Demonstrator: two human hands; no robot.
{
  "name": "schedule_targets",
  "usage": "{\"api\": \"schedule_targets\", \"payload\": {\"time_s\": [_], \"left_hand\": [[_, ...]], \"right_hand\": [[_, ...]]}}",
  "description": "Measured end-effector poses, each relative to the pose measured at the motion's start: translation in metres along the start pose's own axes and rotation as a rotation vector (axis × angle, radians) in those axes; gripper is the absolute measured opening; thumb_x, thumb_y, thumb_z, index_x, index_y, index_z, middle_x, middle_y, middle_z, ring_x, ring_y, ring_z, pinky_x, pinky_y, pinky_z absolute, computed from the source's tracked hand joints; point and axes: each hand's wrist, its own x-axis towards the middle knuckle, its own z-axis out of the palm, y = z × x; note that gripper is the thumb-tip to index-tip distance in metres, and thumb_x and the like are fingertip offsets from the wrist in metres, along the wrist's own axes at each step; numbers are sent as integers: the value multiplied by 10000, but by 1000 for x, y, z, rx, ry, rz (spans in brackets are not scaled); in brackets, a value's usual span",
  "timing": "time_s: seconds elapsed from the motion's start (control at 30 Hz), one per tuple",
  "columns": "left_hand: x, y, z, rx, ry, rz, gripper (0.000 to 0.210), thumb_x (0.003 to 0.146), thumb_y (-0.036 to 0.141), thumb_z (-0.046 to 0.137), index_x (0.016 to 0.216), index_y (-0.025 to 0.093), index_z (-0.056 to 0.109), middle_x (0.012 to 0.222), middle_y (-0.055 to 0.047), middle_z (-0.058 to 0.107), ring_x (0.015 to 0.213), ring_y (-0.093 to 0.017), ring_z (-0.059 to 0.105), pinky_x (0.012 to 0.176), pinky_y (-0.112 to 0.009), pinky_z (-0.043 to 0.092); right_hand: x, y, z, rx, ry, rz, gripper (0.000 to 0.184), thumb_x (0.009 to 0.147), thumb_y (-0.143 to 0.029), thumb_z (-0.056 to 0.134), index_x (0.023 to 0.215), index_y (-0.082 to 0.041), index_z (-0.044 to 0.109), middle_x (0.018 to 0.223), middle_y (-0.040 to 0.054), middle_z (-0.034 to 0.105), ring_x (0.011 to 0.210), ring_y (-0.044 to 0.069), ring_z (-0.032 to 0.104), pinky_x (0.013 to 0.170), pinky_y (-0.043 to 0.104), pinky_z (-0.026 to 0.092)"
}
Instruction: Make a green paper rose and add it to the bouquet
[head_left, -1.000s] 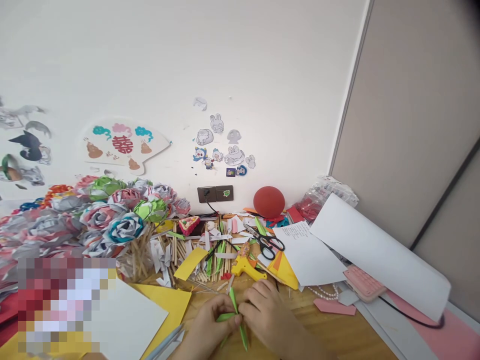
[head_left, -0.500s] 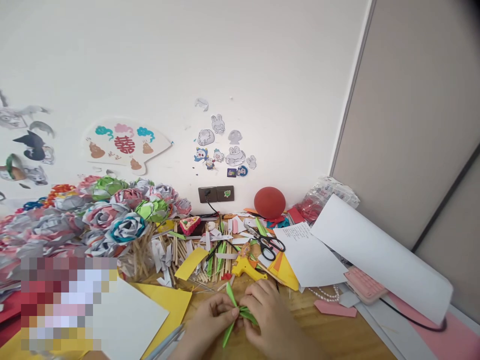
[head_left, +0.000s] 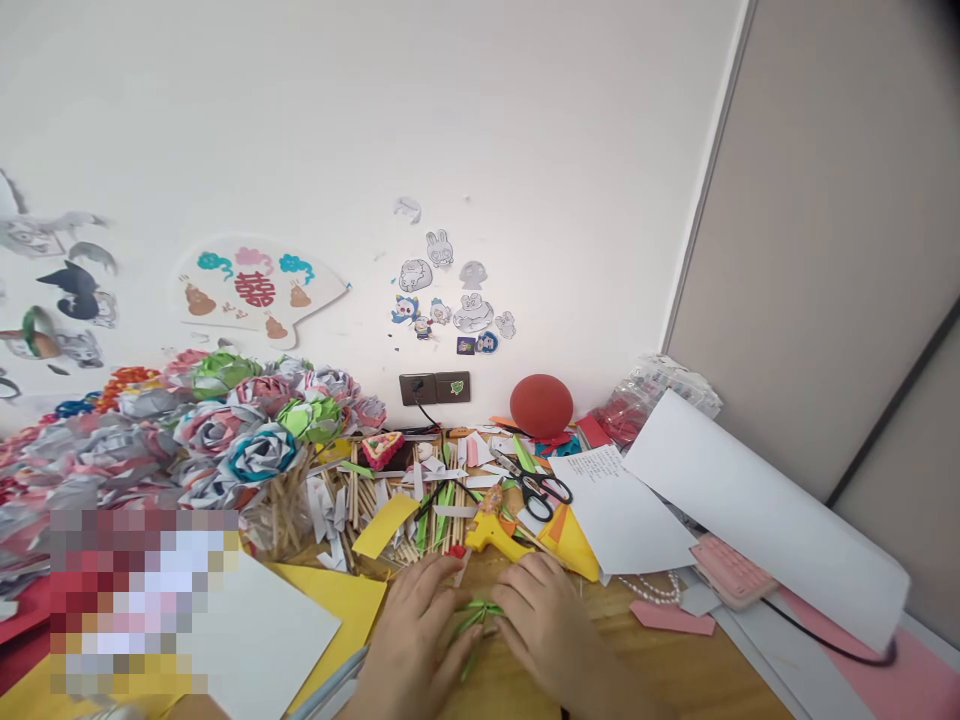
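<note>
Between my two hands, low over the wooden table, is a piece of folded green paper (head_left: pixel 482 608) with narrow strips spreading from its middle. My left hand (head_left: pixel 416 630) grips its left side, fingers curled over it and the thumb underneath. On the other side my right hand (head_left: pixel 536 615) pinches it with bent fingers. Much of the paper is hidden behind the fingers. Just beyond the hands lies a yellow glue gun (head_left: pixel 495 535), and black-handled scissors (head_left: pixel 538 492) rest behind it.
Paper flowers (head_left: pixel 240 430) are heaped at the left. Wooden sticks (head_left: pixel 367 515) and paper scraps cover the table's back. White card (head_left: pixel 262 630) lies near the left hand. At right are a rolled white sheet (head_left: pixel 765 520), a pink calculator-like object (head_left: pixel 731 570) and a red balloon (head_left: pixel 541 405).
My left hand has turned over more of the green paper, its fingers now reaching further forward. The strips that stuck out upward and downward are now mostly covered.
</note>
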Motion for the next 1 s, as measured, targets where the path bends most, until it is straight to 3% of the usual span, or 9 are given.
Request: {"api": "schedule_targets", "payload": {"time_s": [0.1, 0.23, 0.33, 0.43, 0.5, 0.63, 0.7, 0.87, 1.0], "left_hand": [[-1, 9, 4, -99, -50, -92, 245, 743, 363, 629, 946, 240, 690, 1047, -121, 675, 1018, -315, 576, 914, -450, 421], [-1, 20, 11, -494, -170, -332, 352, 754, 407, 614, 1056, 230, 647, 1061, -106, 679, 981, -283, 602, 877, -391, 453], [-1, 20, 20, -906, -198, -463, 347, 713, 477, 644, 942, 216, 659, 998, -76, 692, 948, -249, 615, 861, -353, 457], [0, 15, 29, -1232, -147, -608, 343, 645, 517, 695, 747, 202, 604, 739, -15, 692, 699, -180, 634, 709, -303, 481], [0, 13, 29, -1359, -167, -679, 330, 651, 494, 704, 723, 202, 567, 626, 16, 661, 579, -148, 605, 631, -279, 462], [1, 17, 19, -1493, -397, -717, 287, 741, 442, 650, 896, 205, 606, 713, -2, 669, 654, -156, 630, 716, -312, 454], [0, 20, 16, -1542, -434, -669, 262, 772, 428, 624, 856, 180, 630, 730, -19, 663, 677, -147, 621, 720, -295, 445], [0, 21, 24, -1514, -280, -592, 287, 699, 411, 707, 746, 140, 628, 654, -6, 629, 578, -97, 540, 594, -222, 393], [0, 14, 31, -1353, -186, -526, 335, 656, 441, 730, 700, 131, 611, 606, 6, 608, 552, -92, 506, 563, -210, 357]], "right_hand": [[0, 0, 0, 33, 51, 54, 147, 855, -140, 440, 851, -186, 579, 769, 36, 562, 730, 197, 482, 662, 332, 376], [-1, 2, 4, 114, 154, 160, 192, 857, -105, 407, 895, -191, 574, 780, 45, 567, 734, 203, 489, 645, 333, 406], [-2, 4, 9, 191, 228, 211, 191, 851, -97, 432, 920, -198, 579, 788, 42, 570, 744, 200, 503, 640, 328, 424], [-2, 3, 11, 251, 219, 186, 214, 832, -76, 461, 939, -208, 590, 814, 37, 585, 759, 194, 515, 649, 321, 439], [-2, 1, 12, 301, 173, 179, 225, 805, -55, 493, 921, -216, 601, 826, 28, 593, 773, 190, 522, 663, 316, 445], [-3, -3, 14, 374, 145, 260, 240, 742, -11, 522, 859, -204, 605, 839, 29, 605, 809, 194, 541, 705, 325, 452], [-4, -4, 15, 400, 149, 301, 249, 720, -7, 525, 860, -197, 603, 863, 40, 609, 828, 199, 550, 721, 329, 460], [-3, -8, 12, 481, 108, 371, 302, 687, -12, 534, 910, -199, 615, 923, 57, 617, 884, 211, 568, 778, 344, 482], [-3, -12, 7, 564, 60, 370, 319, 760, -77, 516, 1038, -202, 611, 1059, 86, 608, 1008, 219, 561, 888, 361, 463]]}}
